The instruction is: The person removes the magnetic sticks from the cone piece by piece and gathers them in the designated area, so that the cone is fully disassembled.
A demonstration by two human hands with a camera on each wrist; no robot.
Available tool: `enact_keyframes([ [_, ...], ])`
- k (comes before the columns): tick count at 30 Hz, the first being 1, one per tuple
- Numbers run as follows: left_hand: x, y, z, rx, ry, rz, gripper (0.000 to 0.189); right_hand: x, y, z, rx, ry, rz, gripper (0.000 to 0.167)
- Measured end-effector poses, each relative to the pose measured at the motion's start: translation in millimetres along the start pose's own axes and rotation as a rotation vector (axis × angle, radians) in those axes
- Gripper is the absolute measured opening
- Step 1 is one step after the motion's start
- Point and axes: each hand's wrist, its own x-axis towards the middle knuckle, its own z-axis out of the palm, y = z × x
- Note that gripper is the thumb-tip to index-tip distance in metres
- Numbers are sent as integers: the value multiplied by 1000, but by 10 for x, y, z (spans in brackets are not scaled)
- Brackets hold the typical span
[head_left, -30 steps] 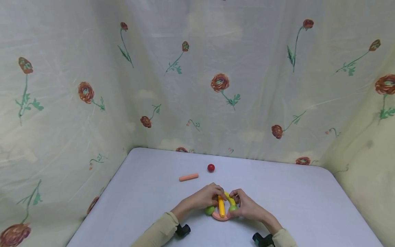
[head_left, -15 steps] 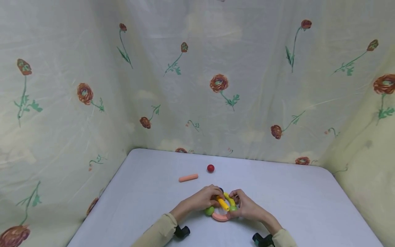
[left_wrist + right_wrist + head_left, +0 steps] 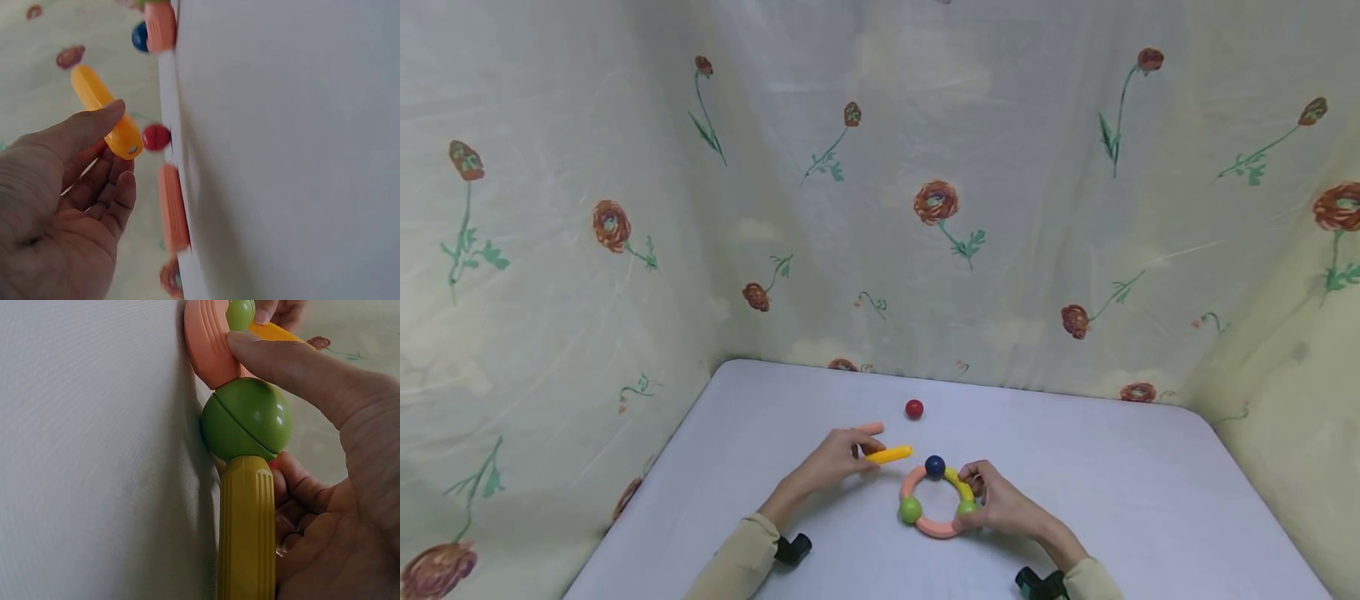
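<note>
My left hand (image 3: 835, 460) pinches a straight orange magnetic rod (image 3: 891, 454) between thumb and fingers, above the table. In the left wrist view a small metal dot shows on its near end. To the right, a ring of curved rods and balls lies on the table. It has a blue ball (image 3: 935, 467), a green ball (image 3: 911, 510) on the left, pink curved rods (image 3: 937, 529), a yellow curved rod (image 3: 247, 531) and a second green ball (image 3: 247, 419). My right hand (image 3: 1000, 502) grips the ring around that second ball, its thumb against the pink rod.
A red ball (image 3: 913, 409) sits farther back on the white table (image 3: 1075, 467). Just behind my left hand lies a straight pink rod (image 3: 871, 428), partly hidden by it. Flowered curtains (image 3: 880, 208) enclose the table at the back and sides.
The orange rod, held in my left hand over the ring, has turned and moved left and away from it. The blue ball and left pink rod are now uncovered. My right hand stays put.
</note>
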Motion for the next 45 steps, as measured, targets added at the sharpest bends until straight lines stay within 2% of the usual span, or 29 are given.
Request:
enact_keyframes([
  [4, -23, -193, -125, -70, 32, -162, 23, -6, -6, -11, 5, 3, 3, 75],
  [6, -28, -267, -160, -89, 42, -196, 23, -15, -13, -15, 9, -1, -2, 75],
  [7, -31, -299, -169, -91, 46, -196, 23, -16, -13, -15, 7, -2, -5, 75],
  [12, -66, -384, -179, -4, 67, -80, 19, -24, -6, -7, 8, -9, -14, 74],
  [14, -76, -391, -176, -13, 67, -86, 19, -25, -6, -8, 10, -11, -15, 74],
  [19, -67, -417, -162, -105, 54, -185, 26, -24, -13, -16, 16, -16, -10, 75],
  [22, -71, -443, -168, -128, 66, -171, 30, -20, -18, -14, 16, -20, -10, 74],
  [24, -69, -435, -162, -162, 97, -157, 33, -19, -24, -13, 17, -22, -8, 74],
  [27, -54, -314, -96, -262, 150, -127, 37, -19, -26, -18, 15, -29, -9, 74],
  [29, -47, -166, 5, -357, 150, -111, 41, -25, -25, -33, 14, -37, -10, 73],
  [32, -76, 111, 223, -491, 81, -139, 51, -28, -1, -76, 17, -69, -25, 72],
  [34, -118, 276, 385, -533, 29, -198, 60, -35, 22, -121, 34, -106, -43, 70],
  [36, -166, 400, 530, -525, -11, -247, 69, -41, 61, -179, 52, -154, -58, 67],
  [38, -204, 480, 642, -488, -29, -266, 77, -57, 95, -242, 81, -202, -66, 61],
  [42, -248, 536, 759, -425, -32, -251, 82, -74, 160, -349, 77, -286, -94, 45],
  [45, -250, 527, 791, -386, -20, -236, 81, -77, 191, -391, 43, -313, -120, 34],
])
